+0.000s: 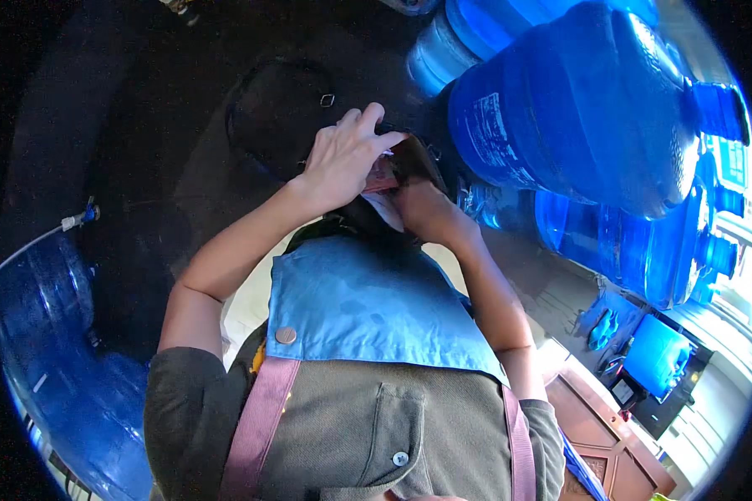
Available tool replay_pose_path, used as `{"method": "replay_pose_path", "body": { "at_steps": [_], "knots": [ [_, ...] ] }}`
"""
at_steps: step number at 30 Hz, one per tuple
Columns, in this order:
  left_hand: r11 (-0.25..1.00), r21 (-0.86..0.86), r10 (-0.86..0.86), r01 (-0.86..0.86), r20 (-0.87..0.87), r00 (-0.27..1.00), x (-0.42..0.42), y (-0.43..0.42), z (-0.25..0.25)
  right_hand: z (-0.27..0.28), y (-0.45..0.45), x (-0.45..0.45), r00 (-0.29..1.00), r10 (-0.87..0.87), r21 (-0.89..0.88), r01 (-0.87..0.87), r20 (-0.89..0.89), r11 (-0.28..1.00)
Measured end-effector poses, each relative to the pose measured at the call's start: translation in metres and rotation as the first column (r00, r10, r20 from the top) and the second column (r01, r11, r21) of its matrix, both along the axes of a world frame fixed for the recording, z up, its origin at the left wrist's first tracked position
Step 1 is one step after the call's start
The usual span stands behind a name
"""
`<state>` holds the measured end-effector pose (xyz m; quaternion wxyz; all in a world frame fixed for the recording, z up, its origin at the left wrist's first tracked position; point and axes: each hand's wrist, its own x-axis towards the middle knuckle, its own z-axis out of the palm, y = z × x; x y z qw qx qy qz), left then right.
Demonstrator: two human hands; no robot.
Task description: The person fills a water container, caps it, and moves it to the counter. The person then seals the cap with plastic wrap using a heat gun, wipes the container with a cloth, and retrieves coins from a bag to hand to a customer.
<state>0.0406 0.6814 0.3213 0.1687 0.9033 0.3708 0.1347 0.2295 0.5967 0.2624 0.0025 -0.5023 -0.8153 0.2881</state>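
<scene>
A dark bag [415,159] with metal rings is held open in front of my body, just above the blue apron bib [359,292]. My left hand [342,159] grips the bag's opening with bent fingers, the thumb lying along its edge. My right hand [426,209] is partly inside the opening, and its fingers are hidden. Between the two hands, a reddish paper-like piece [381,175] and a whitish piece [384,209] show; I cannot tell exactly what they are.
Large blue water jugs [576,108] are stacked at the right, close to my right hand. More clear blue jugs [50,334] stand at the left. At the lower right are a brown panelled wooden piece [593,417] and a blue container [656,355]. The floor [159,108] is dark.
</scene>
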Motion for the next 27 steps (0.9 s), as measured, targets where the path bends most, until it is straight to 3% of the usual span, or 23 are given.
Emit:
{"method": "replay_pose_path", "body": {
  "at_steps": [3, 5, 6, 9, 10, 13, 17, 20, 23, 25, 27],
  "knots": [
    [1.000, 0.002, -0.003, 0.003, 0.060, 0.998, 0.005, 0.000, 0.000, -0.021, 0.005, -0.006, 0.933, -0.318, 0.190, 0.347, -0.166, 0.919],
    [0.995, 0.088, -0.039, 0.042, -0.043, 0.998, 0.016, 0.001, 0.000, -0.009, 0.028, -0.017, 0.981, -0.080, 0.170, 0.050, 0.175, 0.984],
    [0.989, 0.130, -0.052, 0.064, -0.094, 0.994, 0.020, 0.001, -0.001, -0.004, 0.034, -0.020, 0.940, 0.051, 0.118, -0.096, 0.337, 0.988],
    [0.997, 0.037, -0.070, 0.072, -0.051, 0.996, 0.015, 0.004, -0.015, -0.029, 0.024, -0.014, 0.972, -0.152, 0.031, 0.160, -0.179, 0.987],
    [0.997, 0.038, -0.069, 0.070, -0.029, 0.997, 0.009, 0.006, -0.015, -0.003, 0.022, -0.019, 0.971, 0.032, 0.365, 0.058, -0.236, 0.929],
    [0.993, -0.100, -0.076, 0.068, -0.080, 0.994, 0.007, 0.010, -0.013, 0.038, -0.010, -0.026, 0.991, -0.041, 0.031, 0.038, 0.124, 0.999],
    [0.989, -0.141, -0.034, 0.035, 0.005, 0.999, 0.012, 0.015, -0.013, 0.051, -0.005, -0.029, 0.983, -0.124, -0.196, 0.149, 0.135, 0.969],
    [0.989, -0.141, -0.043, 0.041, -0.007, 0.999, 0.010, 0.017, -0.017, 0.037, -0.007, -0.031, 0.946, -0.297, -0.130, 0.313, 0.127, 0.941],
    [0.987, -0.142, -0.073, 0.078, 0.042, 0.996, 0.006, 0.022, -0.020, 0.003, 0.009, -0.023, 0.961, -0.265, 0.375, 0.275, -0.079, 0.886],
    [0.956, -0.278, -0.092, 0.097, 0.033, 0.995, 0.006, 0.030, -0.010, 0.009, 0.017, -0.028, 0.901, -0.254, 0.505, 0.045, 0.352, 0.862],
    [0.935, -0.338, -0.093, 0.106, 0.055, 0.994, 0.004, 0.032, -0.007, 0.006, 0.022, -0.033, 0.789, -0.300, 0.537, -0.045, 0.537, 0.842]
  ]
}}
